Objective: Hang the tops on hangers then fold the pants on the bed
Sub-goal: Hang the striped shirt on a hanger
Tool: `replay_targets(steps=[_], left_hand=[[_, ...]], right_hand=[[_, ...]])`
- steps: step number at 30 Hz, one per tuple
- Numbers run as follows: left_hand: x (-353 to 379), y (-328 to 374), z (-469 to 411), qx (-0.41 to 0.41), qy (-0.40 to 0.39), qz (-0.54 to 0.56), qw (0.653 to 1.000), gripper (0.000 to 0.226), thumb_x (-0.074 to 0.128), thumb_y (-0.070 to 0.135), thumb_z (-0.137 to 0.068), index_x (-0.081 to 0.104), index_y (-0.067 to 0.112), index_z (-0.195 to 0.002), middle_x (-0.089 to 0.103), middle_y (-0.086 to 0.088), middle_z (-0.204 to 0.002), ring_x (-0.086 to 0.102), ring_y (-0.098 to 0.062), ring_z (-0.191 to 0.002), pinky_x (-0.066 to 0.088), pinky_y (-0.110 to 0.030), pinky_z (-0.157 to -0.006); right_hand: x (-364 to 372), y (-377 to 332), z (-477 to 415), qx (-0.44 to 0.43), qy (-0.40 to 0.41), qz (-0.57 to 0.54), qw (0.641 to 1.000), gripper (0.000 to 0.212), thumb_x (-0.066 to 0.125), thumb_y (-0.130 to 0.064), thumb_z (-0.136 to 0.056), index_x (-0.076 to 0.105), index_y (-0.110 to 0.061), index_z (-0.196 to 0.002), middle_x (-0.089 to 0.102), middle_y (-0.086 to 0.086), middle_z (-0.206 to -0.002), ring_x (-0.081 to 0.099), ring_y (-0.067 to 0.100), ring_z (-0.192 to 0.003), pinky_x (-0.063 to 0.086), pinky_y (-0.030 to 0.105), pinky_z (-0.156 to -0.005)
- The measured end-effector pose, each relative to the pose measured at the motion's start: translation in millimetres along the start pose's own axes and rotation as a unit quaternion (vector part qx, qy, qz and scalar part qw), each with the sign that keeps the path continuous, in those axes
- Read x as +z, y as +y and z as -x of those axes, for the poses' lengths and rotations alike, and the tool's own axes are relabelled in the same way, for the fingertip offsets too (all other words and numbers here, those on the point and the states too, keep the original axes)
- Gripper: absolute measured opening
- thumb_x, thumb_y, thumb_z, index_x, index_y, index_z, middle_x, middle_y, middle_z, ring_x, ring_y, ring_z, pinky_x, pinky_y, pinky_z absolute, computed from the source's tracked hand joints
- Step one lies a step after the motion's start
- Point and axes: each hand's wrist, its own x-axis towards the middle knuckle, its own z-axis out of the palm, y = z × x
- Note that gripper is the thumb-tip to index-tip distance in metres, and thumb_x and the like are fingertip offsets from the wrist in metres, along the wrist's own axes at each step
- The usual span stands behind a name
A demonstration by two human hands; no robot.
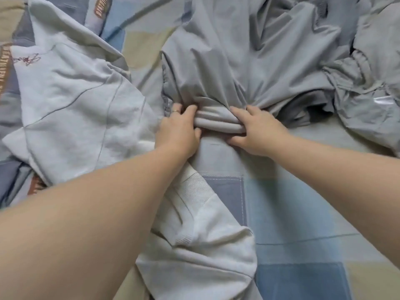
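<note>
A grey garment (249, 61) lies spread across the middle of the bed, its near edge bunched into thick folds. My left hand (177, 131) grips the left end of that bunched edge, a ring on one finger. My right hand (257, 133) grips the right end, fingers over the folds and thumb beneath. A white sweatshirt (71, 105) with small red embroidery lies crumpled to the left, and one part of it runs down under my left forearm. I cannot tell whether the grey garment is a top or pants.
A patchwork bedsheet (303, 224) in blue, beige and grey covers the bed. More crumpled grey clothing (368, 94) with an elastic edge and a white label lies at the right. Bare sheet shows at the lower right.
</note>
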Motion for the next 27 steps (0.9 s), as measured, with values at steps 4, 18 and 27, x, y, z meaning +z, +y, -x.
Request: replay_targets(steps=[4,18,27], left_hand=[[11.8,-3.4,-24.5,-0.01,0.031,0.046,0.998,0.036,0.051,0.017,-0.09,0.055,0.031,-0.123,0.043,-0.01,-0.131,0.058,-0.042,-0.103,0.046,-0.045,-0.088],[-58.4,16.4,118.7,0.096,-0.077,-0.065,0.99,0.018,0.052,0.012,-0.096,0.065,0.014,-0.108,0.062,-0.017,-0.104,0.059,-0.039,-0.098,0.038,-0.04,-0.071],[-110.1,33.6,363.8,0.06,-0.225,-0.039,0.972,0.018,0.051,0.016,-0.099,0.065,0.009,-0.107,0.061,-0.016,-0.106,0.057,-0.038,-0.097,0.044,-0.045,-0.077]], right_hand=[[27.1,-8.5,-15.6,0.024,0.089,0.048,0.995,0.057,0.052,-0.037,-0.097,0.035,-0.035,-0.151,0.042,0.015,-0.144,0.044,0.043,-0.125,0.044,0.055,-0.101],[-15.5,-7.3,114.0,-0.013,-0.095,0.131,0.987,0.049,0.037,-0.02,-0.096,0.05,-0.045,-0.135,0.061,-0.002,-0.129,0.051,0.026,-0.13,-0.003,0.07,-0.114],[27.8,-31.2,361.5,-0.027,-0.167,0.095,0.981,0.051,0.042,-0.027,-0.101,0.036,-0.038,-0.15,0.04,0.001,-0.154,0.03,0.03,-0.145,0.001,0.061,-0.121]])
